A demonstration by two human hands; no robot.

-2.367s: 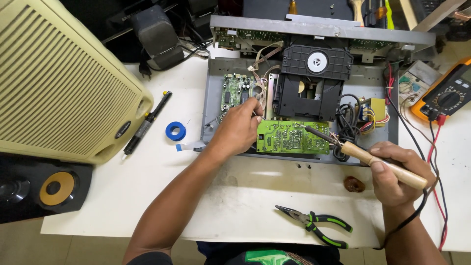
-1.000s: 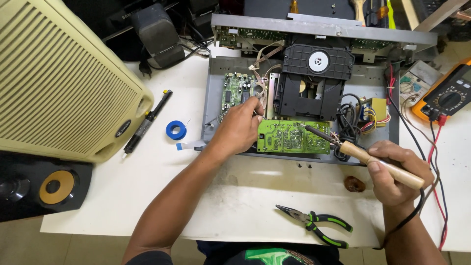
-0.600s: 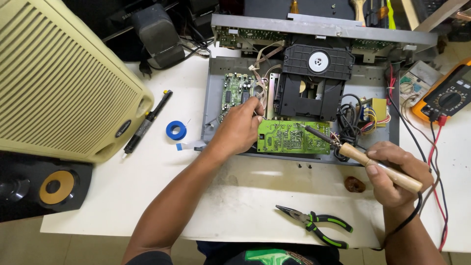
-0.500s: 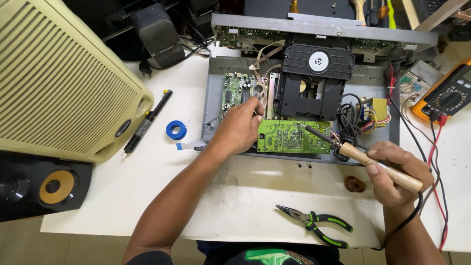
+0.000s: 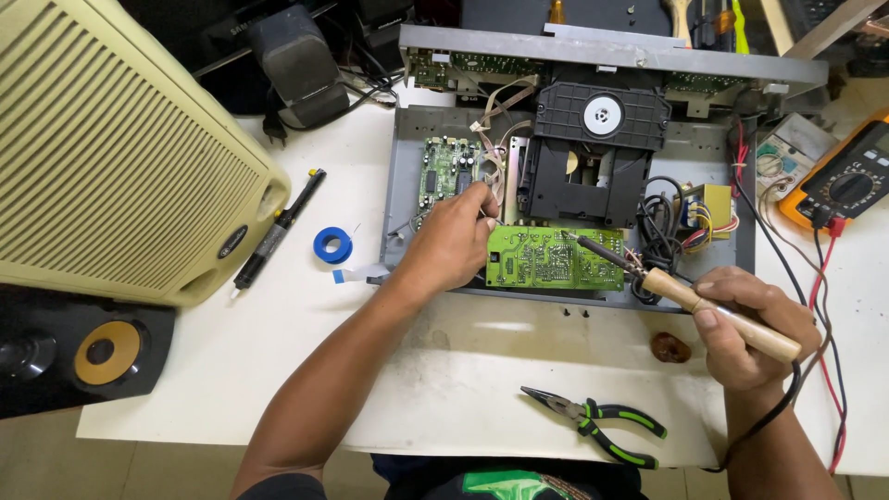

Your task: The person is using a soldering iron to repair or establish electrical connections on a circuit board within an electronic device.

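- While my right hand grips the wooden handle of the soldering iron at the right of the frame, its tip rests on the green circuit board in the middle.
- My left hand lies on the open player chassis just left of that board, fingers curled; I cannot tell what, if anything, they pinch.
- Above the board sits the black disc drive; to its right a tangle of wires crowds the iron's shaft.
- Pliers with green and black handles lie at the lower middle, clear of both hands.
- A blue roll and a black pen-shaped tool lie left of the chassis.
- A cream slatted cover fills the upper left, a speaker below it.
- An orange meter is cut off at the right edge.
- My left hand hides the board's left edge.
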